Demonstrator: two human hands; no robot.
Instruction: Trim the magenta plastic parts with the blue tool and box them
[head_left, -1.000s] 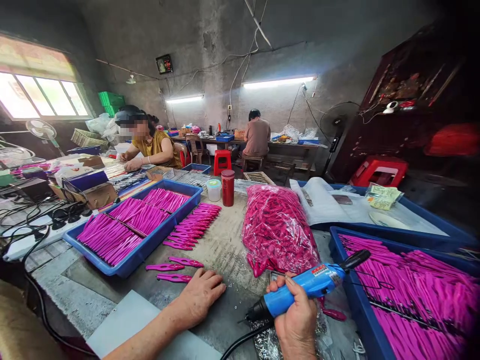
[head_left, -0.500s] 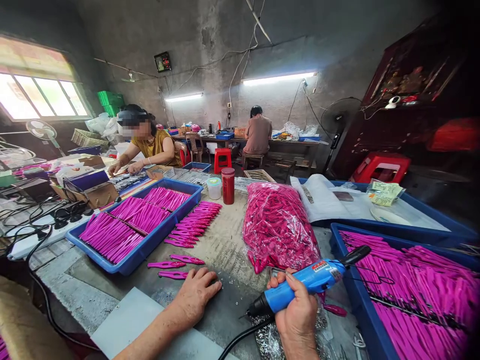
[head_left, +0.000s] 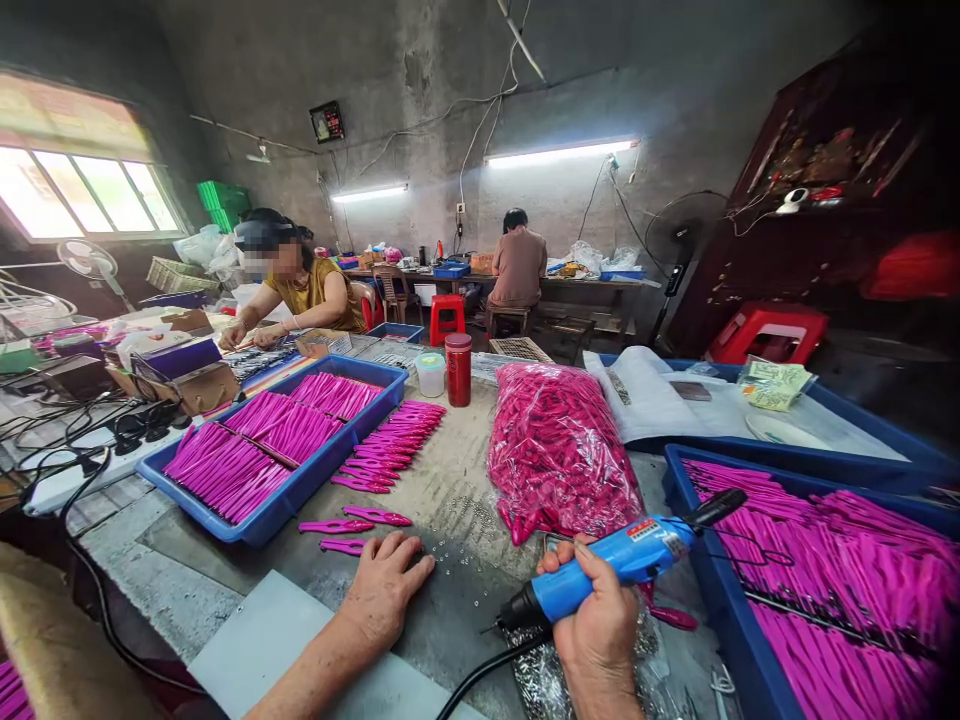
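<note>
My right hand (head_left: pixel 600 625) is wrapped round a blue electric screwdriver (head_left: pixel 600 575). Its black nose and thin bit point left and down over the table, and a black cord runs from it. Palm down, my left hand (head_left: pixel 386 590) rests on the dark mat (head_left: pixel 457 640), fingers lightly bent and thumb apart. Its fingertips cover the end of a magenta plier-shaped plastic piece (head_left: pixel 341 546); whether they press on it I cannot tell. Two similar pieces (head_left: pixel 337 526) lie just beyond. Tiny metal rings (head_left: pixel 448 560) are scattered right of that hand.
A blue tray (head_left: pixel 259 530) of magenta pieces stands left, beside a row of them (head_left: pixel 390 445). A clear bag (head_left: pixel 562 450) of magenta parts and a red canister (head_left: pixel 458 370) stand behind. Another filled blue tray (head_left: pixel 701 600) is at right. A co-worker (head_left: pixel 322 290) sits across.
My left hand has shifted slightly left and its fingers have drawn in a little by the nearest magenta piece. The screwdriver in my right hand stays nearly where it was.
</note>
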